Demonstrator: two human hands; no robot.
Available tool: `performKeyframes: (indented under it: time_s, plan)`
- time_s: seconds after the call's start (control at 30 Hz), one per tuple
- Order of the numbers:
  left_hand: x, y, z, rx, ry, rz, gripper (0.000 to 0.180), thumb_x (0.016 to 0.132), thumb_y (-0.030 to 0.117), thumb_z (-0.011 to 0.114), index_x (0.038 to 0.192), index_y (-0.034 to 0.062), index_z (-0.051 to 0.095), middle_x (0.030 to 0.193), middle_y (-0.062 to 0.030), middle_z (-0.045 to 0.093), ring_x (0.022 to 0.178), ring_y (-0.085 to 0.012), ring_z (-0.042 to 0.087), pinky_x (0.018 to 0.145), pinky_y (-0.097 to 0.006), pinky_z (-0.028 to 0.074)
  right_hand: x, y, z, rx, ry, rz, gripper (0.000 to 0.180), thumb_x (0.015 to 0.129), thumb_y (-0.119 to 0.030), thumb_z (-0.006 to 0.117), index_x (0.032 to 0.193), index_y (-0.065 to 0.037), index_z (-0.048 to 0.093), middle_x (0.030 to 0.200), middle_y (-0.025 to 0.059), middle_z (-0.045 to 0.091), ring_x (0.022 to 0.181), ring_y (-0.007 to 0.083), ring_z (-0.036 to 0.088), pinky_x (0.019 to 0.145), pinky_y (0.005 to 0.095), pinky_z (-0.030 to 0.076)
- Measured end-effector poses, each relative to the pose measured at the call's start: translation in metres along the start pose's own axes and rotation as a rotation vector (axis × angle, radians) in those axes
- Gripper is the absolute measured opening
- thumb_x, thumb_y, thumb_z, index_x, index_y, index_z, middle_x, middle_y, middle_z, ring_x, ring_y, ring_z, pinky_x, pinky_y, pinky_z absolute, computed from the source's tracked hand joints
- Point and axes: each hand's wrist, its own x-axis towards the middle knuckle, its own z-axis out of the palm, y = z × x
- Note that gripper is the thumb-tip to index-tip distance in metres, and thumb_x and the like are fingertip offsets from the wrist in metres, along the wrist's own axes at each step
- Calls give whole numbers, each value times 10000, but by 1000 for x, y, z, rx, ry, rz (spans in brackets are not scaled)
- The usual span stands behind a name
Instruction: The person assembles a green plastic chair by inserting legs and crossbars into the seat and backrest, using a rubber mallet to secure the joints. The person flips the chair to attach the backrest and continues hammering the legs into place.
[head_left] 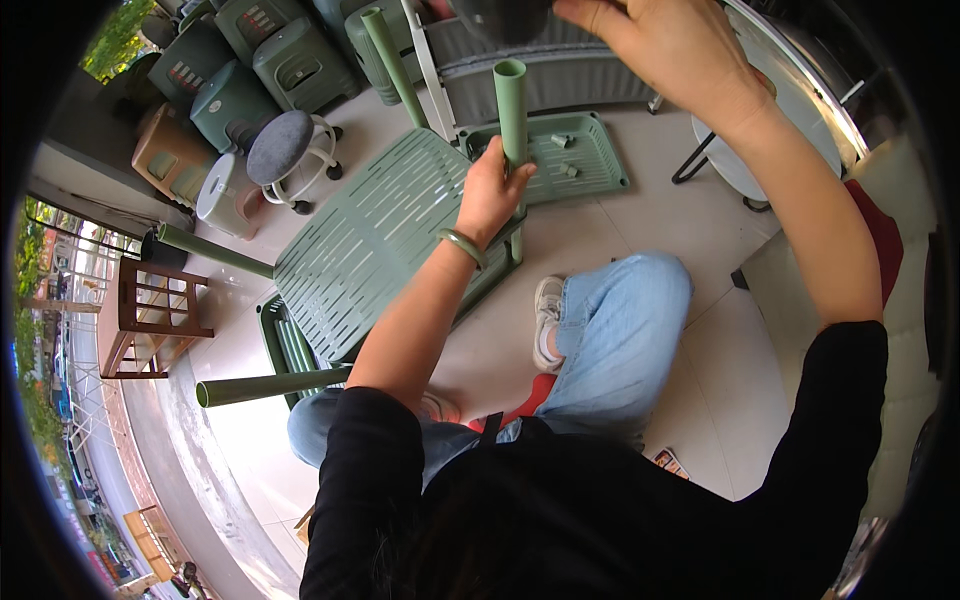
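Note:
My left hand (487,190), with a green bangle at the wrist, is closed round the lower part of an upright green tube (511,90). The tube stands at the far right corner of a slotted green rack shelf (370,230). Three more green tubes rise from its other corners, including one at the near left (270,386). At the top edge my right hand (680,50) is raised, its fingers curled and partly cut off. By its fingertips, above the upright tube, is a blurred dark rounded object (500,18); its kind is unclear.
Behind the tube lies a green tray (600,150) holding small green fittings (563,142). Another green tray (283,335) sits under the shelf's left end. Stacked stools (300,65), a wheeled stool (282,148) and a wooden stand (150,320) are leftward. A round table (795,135) stands at right.

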Motion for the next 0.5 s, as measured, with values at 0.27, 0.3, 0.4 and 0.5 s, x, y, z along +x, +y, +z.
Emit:
performKeyframes:
  time_s: [0.27, 0.3, 0.4, 0.5]
  plan:
    - [-1, -9, 4, -7, -11, 28, 300, 845, 156, 709, 1044, 38, 519, 851, -131, 674, 768, -304, 651, 714, -373, 512, -8, 7, -13, 19, -108, -71, 232, 868, -213, 606, 899, -2, 697, 771, 213, 662, 726, 361, 663, 677, 410, 514]
    - [-1, -9, 4, -12, -10, 2, 304, 844, 159, 710, 1048, 40, 520, 858, -128, 677, 772, -299, 653, 718, -370, 514, -8, 9, -14, 67, -77, -100, 233, 875, -211, 601, 899, -1, 697, 777, 205, 668, 737, 361, 665, 687, 403, 516]
    - [-3, -7, 3, 63, -24, -24, 310, 841, 163, 713, 1053, 42, 521, 876, -121, 685, 780, -288, 659, 723, -364, 518, -12, 7, -16, 80, -48, -160, 245, 885, -221, 596, 905, 3, 694, 806, 200, 675, 780, 365, 666, 721, 402, 518]
    - [-4, -5, 3, 85, -19, 14, 310, 838, 162, 715, 1048, 41, 521, 874, -117, 684, 779, -285, 659, 717, -364, 518, -17, 3, -15, -95, -167, -122, 279, 871, -258, 612, 921, 6, 685, 858, 235, 663, 847, 383, 661, 767, 437, 513]
